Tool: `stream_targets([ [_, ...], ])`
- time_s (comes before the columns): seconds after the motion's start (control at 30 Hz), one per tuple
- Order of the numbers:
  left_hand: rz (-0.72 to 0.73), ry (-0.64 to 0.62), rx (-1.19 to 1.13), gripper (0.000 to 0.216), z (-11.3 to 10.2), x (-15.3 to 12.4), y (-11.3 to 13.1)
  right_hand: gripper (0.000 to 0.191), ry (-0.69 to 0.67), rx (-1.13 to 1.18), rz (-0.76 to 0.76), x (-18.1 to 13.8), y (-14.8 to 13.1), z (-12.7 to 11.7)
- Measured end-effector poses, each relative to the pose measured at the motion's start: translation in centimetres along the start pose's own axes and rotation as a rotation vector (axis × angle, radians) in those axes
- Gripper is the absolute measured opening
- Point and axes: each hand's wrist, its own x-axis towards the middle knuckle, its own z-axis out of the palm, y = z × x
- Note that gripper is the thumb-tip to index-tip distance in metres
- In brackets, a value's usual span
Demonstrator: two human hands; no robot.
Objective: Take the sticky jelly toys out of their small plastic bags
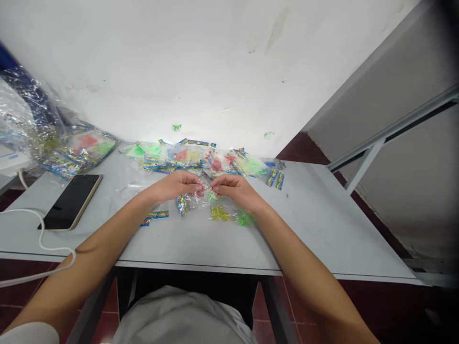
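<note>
Left hand [189,185] and right hand [229,187] nearly meet over the middle of the table [201,241], each with thumb and fingertips pinched together on a clear plastic bag [196,201]. Yellow pieces [220,213] and green pieces [245,218] lie slightly toward the front edge, by the right wrist. Colourful packets [181,155] line the back edge; phone [70,203] near the left edge.

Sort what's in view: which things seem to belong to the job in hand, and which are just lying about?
Likely part of the job:
clear bag, pinched by the left hand and right hand
yellow pieces and green pieces
printed strips
filled packets at the back

Apparently just lying about:
phone
white cable
</note>
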Motion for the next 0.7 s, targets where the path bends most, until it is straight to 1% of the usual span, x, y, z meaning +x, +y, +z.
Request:
stream_targets([
  [0.23, -0.004, -0.006, 0.023, 0.032, 0.17, 0.06, -0.19, 0.015, -0.122, -0.006, 0.028, -0.17, -0.23, 0.15],
  [0.33, -0.027, 0.015, -0.021, 0.032, 0.33, 0.13, -0.28, 0.016, -0.114, -0.017, 0.017, 0.01, 0.2, 0.27],
  [0.4, -0.037, 0.036, -0.06, 0.035, 0.44, 0.2, -0.38, 0.017, -0.08, -0.029, 0.011, 0.17, 0.46, 0.39],
  [0.47, -0.039, 0.087, -0.078, 0.038, 0.52, 0.28, -0.49, 0.016, -0.023, -0.048, 0.019, 0.27, 0.53, 0.48],
  [0.53, -0.03, 0.174, -0.096, 0.04, 0.57, 0.36, -0.59, 0.015, 0.018, -0.077, 0.047, 0.22, 0.36, 0.5],
  [0.6, -0.015, 0.262, -0.117, 0.039, 0.6, 0.42, -0.6, 0.018, -0.009, -0.109, 0.091, 0.06, 0.03, 0.44],
  [0.7, 0.008, 0.336, -0.135, 0.037, 0.66, 0.42, -0.42, 0.025, -0.115, -0.127, 0.135, -0.26, -0.36, 0.36],
])
